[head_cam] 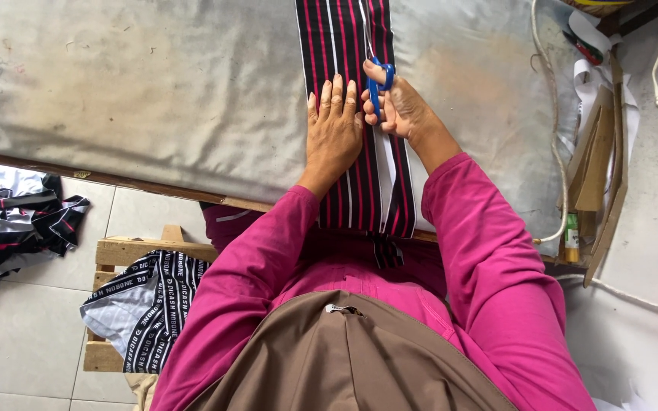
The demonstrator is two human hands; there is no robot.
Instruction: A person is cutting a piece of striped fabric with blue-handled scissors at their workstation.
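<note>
Hidden: scissor blades [367,34] barely visible against fabric.
Fabric: black striped strip [344,46], pink and white lines, on grey table [154,91].
Left hand [334,129]: flat, fingers spread, pressing fabric.
Right hand [397,106]: closed around blue scissors [381,84].

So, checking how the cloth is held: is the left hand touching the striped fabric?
Touching: the head view shows the left hand pressed flat on the striped fabric.

Left hand [334,129] flat, right hand [394,106] gripping.

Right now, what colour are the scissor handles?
Blue scissors, seen in the head view, in the right hand.
</note>
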